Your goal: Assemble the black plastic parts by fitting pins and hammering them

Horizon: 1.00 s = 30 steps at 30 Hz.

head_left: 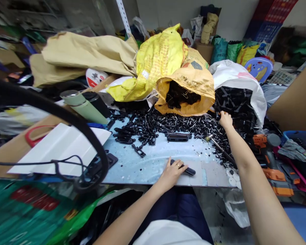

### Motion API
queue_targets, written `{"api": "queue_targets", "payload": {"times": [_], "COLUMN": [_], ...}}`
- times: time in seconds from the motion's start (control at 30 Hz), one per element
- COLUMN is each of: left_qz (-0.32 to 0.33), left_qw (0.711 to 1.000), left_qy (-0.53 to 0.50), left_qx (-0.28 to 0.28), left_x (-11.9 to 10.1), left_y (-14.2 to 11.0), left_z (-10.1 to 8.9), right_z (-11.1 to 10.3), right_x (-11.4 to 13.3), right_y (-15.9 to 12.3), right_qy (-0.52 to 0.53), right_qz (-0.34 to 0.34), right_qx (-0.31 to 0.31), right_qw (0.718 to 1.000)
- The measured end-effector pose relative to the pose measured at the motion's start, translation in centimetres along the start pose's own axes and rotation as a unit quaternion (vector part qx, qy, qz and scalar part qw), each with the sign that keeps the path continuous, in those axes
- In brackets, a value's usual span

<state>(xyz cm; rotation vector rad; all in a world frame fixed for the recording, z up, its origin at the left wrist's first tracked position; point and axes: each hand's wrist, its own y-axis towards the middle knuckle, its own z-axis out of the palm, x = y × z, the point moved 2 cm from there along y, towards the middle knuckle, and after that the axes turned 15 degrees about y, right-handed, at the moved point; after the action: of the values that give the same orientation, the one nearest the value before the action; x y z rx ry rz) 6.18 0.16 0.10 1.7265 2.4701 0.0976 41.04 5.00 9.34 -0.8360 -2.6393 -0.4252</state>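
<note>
My left hand [172, 173] rests at the table's near edge, its fingers closed over a long black plastic part [190, 169] that lies flat on the blue tabletop. At the mouth of the white sack [238, 71], my right hand [225, 119] has its fingers curled together among black parts; whatever they pinch is hidden. Long black plastic pieces [234, 100] fill that sack. Ahead of my left hand lies a small stack of black bars [178, 136]. Loose screws [191, 122] are heaped between the stack and the sacks.
An orange sack [188, 80] opens toward me beside a yellow sack [158, 54]. A hammer [220, 148] lies among screws on the right, near an orange power drill [269, 156]. On the left are a black hose [73, 122], a white sheet [63, 149] and a green bottle [85, 107].
</note>
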Motion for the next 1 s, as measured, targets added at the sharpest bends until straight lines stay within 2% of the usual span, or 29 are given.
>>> {"api": "queue_targets", "payload": {"times": [0.07,0.13,0.23,0.3,0.37,0.47,0.57,0.67,0.77,0.83,0.9,1.0], "left_qz": [-0.001,-0.015,-0.028,-0.041,-0.058,-0.079,-0.082,-0.077,-0.067,-0.064,-0.067,-0.057], "left_qw": [0.999,0.999,0.998,0.998,0.997,0.995,0.994,0.993,0.992,0.992,0.992,0.992], "left_qy": [0.029,0.044,0.047,0.046,0.041,0.018,-0.012,-0.03,-0.036,-0.035,-0.034,-0.036], "left_qx": [0.018,0.011,-0.005,0.003,0.028,0.058,0.072,0.086,0.097,0.102,0.106,0.103], "left_x": [0.4,0.7,1.3,1.6,1.8,1.7,1.2,0.9,0.7,0.5,0.3,0.2], "left_y": [0.7,0.8,0.0,-0.8,-1.3,-1.1,-0.2,0.8,1.5,1.7,1.8,1.4], "left_z": [-0.1,0.0,-0.1,-0.2,-0.3,-0.2,0.0,0.1,-0.1,-0.5,-0.8,-1.1], "right_z": [-0.5,-1.2,-2.1,-2.0,-1.0,1.4,3.3,3.7,3.6,3.7,3.9,4.0], "right_x": [-0.4,0.0,1.5,2.7,3.7,4.4,4.3,4.3,4.7,4.8,4.9,5.0], "right_y": [0.7,0.5,-2.3,-6.1,-11.1,-18.7,-23.3,-23.7,-22.6,-22.3,-22.4,-23.0], "right_qy": [-0.007,-0.011,-0.013,-0.007,0.006,0.022,-0.042,-0.126,-0.138,-0.134,-0.136,-0.141], "right_qz": [-0.001,-0.014,-0.04,-0.064,-0.085,-0.098,-0.116,-0.202,-0.328,-0.375,-0.373,-0.332], "right_qx": [0.01,0.007,0.0,0.025,0.076,0.195,0.311,0.336,0.319,0.33,0.348,0.358], "right_qw": [1.0,1.0,0.999,0.998,0.993,0.976,0.942,0.911,0.878,0.856,0.849,0.861]}}
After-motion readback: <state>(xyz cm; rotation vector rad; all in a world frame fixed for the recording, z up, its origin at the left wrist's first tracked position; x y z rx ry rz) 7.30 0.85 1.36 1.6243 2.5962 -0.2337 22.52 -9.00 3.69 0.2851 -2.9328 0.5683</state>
